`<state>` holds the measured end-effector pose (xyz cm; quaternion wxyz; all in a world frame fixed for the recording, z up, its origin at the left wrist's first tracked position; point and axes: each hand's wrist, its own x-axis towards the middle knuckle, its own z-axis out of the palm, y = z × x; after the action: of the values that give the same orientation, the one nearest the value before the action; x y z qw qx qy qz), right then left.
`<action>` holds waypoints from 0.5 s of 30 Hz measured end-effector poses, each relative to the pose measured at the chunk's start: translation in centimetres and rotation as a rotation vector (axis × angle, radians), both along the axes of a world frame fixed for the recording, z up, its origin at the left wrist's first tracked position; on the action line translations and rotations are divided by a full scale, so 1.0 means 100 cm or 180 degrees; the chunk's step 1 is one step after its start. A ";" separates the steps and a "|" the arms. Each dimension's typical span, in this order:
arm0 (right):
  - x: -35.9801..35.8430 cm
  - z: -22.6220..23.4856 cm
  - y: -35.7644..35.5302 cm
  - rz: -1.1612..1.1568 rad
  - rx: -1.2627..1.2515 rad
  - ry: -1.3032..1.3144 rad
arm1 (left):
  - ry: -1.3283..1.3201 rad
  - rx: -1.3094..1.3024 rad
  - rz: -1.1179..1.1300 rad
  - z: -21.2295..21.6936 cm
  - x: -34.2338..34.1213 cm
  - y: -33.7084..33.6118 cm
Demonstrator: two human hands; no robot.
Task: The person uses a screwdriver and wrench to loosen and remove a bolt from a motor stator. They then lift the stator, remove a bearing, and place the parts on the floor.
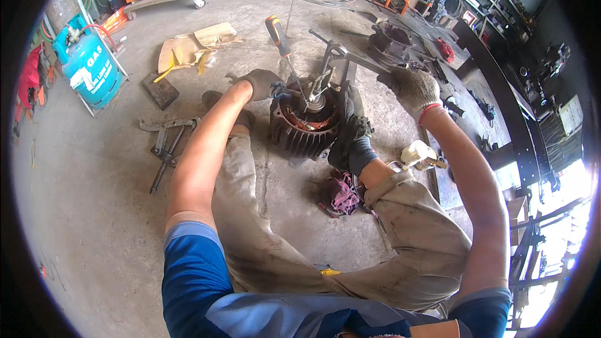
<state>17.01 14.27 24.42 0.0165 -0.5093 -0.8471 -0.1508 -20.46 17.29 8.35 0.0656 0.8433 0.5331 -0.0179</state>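
Note:
A finned electric motor housing (303,138) stands upright on the floor between my feet, with copper windings inside its open top. A gear puller (320,84) sits over the shaft at its centre. My right hand (413,89), in a grey work glove, is closed round the end of a long metal wrench (366,62), whose other end reaches the puller's top. My left hand (261,83), gloved too, is at the motor's left rim; its fingers are mostly hidden. A screwdriver (277,34) with an orange and black handle leans upright, its tip down in the motor's top. My right shoe presses the motor's side.
Another puller (166,144) and a dark metal block (160,90) lie at left, near flattened cardboard (194,47). A blue gas cylinder (92,69) stands farther left. A pink and black cloth (341,194) lies by my right foot. Metal parts (391,40) and racks fill the right.

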 end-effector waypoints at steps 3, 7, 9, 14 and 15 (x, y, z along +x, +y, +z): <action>0.001 -0.001 0.001 0.0040 -0.0065 -0.0022 | -0.0167 -0.0289 -0.0006 0.002 0.016 0.005; 0.003 -0.002 0.001 0.0168 -0.0085 0.0139 | -0.0539 -0.0093 0.0231 -0.004 0.025 -0.013; 0.004 -0.001 0.000 0.0144 -0.0160 0.0130 | -0.0900 0.0008 0.0457 -0.004 0.026 -0.026; 0.010 0.004 0.003 0.0402 -0.0311 0.0173 | -0.0253 -0.0275 0.0772 0.021 0.012 -0.045; 0.013 0.006 0.005 0.0532 -0.0485 0.0190 | 0.0085 -0.0406 0.0919 0.026 0.006 -0.049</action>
<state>18.27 14.77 24.98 0.0154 -0.4409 -0.8948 -0.0689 -19.87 12.37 10.96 0.1139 0.7517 0.6474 -0.0533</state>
